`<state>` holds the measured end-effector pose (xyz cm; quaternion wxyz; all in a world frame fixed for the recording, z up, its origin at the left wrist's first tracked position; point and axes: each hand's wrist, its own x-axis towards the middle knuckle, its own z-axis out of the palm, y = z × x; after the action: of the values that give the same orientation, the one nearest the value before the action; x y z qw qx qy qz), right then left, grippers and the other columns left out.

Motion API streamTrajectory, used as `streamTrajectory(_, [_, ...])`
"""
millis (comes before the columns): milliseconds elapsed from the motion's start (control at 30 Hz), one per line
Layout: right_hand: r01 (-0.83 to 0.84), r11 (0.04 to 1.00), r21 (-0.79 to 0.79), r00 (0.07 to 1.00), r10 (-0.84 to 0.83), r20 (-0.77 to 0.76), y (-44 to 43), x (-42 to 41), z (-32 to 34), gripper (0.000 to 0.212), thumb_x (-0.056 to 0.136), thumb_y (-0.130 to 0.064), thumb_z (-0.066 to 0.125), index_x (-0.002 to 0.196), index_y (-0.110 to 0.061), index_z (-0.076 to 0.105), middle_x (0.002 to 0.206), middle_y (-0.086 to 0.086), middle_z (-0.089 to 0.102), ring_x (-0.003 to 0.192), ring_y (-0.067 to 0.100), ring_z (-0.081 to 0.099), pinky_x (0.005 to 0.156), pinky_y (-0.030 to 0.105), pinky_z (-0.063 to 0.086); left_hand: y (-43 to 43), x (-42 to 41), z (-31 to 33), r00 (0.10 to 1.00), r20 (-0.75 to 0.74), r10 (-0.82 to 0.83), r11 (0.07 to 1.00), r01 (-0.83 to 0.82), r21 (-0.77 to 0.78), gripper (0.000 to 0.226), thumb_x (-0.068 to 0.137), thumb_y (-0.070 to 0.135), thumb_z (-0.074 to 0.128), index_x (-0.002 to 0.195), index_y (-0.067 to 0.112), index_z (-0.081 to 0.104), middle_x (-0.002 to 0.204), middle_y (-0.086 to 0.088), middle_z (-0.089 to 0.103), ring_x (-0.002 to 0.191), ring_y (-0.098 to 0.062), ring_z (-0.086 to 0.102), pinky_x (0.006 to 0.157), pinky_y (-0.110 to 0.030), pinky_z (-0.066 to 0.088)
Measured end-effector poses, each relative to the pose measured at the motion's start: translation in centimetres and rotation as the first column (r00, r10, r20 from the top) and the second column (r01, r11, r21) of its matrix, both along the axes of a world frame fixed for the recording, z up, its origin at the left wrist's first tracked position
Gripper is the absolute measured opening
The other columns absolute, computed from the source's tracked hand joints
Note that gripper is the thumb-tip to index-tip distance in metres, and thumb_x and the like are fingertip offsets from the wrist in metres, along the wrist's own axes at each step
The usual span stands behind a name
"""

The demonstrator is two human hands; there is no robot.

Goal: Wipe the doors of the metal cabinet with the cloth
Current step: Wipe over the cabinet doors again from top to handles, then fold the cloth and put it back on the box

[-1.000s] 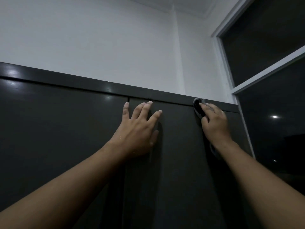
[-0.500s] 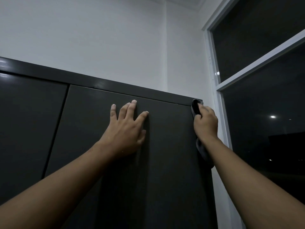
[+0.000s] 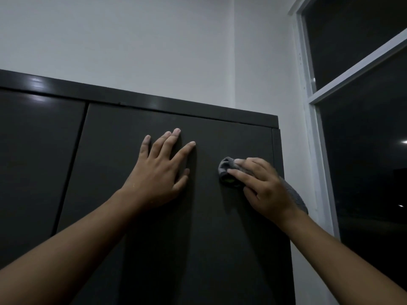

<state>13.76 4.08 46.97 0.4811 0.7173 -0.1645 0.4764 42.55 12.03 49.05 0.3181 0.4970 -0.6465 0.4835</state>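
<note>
A dark metal cabinet fills the lower view, with a right door (image 3: 220, 238) and a left door (image 3: 37, 161) split by a vertical gap. My left hand (image 3: 158, 170) lies flat on the upper part of the right door, fingers spread and straight. To its right, my right hand (image 3: 262, 188) presses a grey cloth (image 3: 226, 167) against the same door, fingers curled over the bunched cloth. A loose end of the cloth hangs behind my right wrist.
The cabinet's top rail (image 3: 154, 104) runs just above my hands. A white wall (image 3: 154, 45) rises behind it. Right of the cabinet stands a white-framed window (image 3: 319, 133) with dark panes, close to the cabinet's right edge.
My right hand has moved the cloth from the door's top right corner down and left onto the door face. The left hand stays flat on the door. The view shifted.
</note>
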Motion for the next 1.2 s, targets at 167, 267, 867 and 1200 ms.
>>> streamTrajectory(167, [-0.083,0.994,0.068,0.941,0.056,0.334,-0.2,-1.2,-1.2,0.043,0.092,-0.009,0.050,0.133,-0.015,0.063,0.136,0.007,0.056,0.125,0.025,0.048,0.107,0.041,0.043,-0.3,-0.2,-0.8,1.000,-0.014,-0.005,0.999,0.004,-0.033,0.073,0.088,0.059,0.010,0.156,0.037,-0.002,0.164,-0.007,-0.007,0.151,-0.024,-0.009,0.120,-0.056,-0.006])
streamTrajectory(267, [-0.126,0.987,0.099,0.865,0.060,0.498,-0.1,0.2,-3.6,0.046,0.091,-0.008,0.050,0.135,-0.013,0.061,0.137,0.008,0.054,0.127,0.024,0.045,0.109,0.041,0.042,-0.6,-0.6,-1.3,0.999,-0.034,-0.015,0.999,0.014,-0.048,0.072,0.088,0.057,0.014,0.156,0.036,0.003,0.164,-0.009,-0.003,0.151,-0.026,-0.006,0.119,-0.058,-0.004])
streamTrajectory(867, [-0.834,0.329,0.443,0.489,0.068,0.870,7.4,-3.7,-17.6,0.073,0.088,0.003,0.067,0.146,-0.035,0.045,0.130,-0.019,0.059,0.111,-0.003,0.063,0.082,0.014,0.053,3.1,-7.4,-10.9,0.902,-0.232,-0.365,0.905,0.402,0.137,0.058,0.086,0.034,0.062,0.140,0.034,0.041,0.141,-0.001,0.030,0.132,-0.021,0.021,0.113,-0.041,0.028])
streamTrajectory(1200, [-0.987,-0.102,0.128,0.139,-0.112,0.984,11.8,-2.9,-23.1,0.031,0.097,-0.012,0.055,0.127,-0.010,0.062,0.116,0.022,0.070,0.107,0.037,0.068,0.087,0.042,0.054,3.3,-14.7,-25.0,0.479,-0.782,-0.400,0.273,0.876,0.397,0.052,0.094,0.053,0.054,0.143,0.052,0.033,0.136,0.018,0.048,0.129,0.002,0.040,0.110,-0.030,0.038])
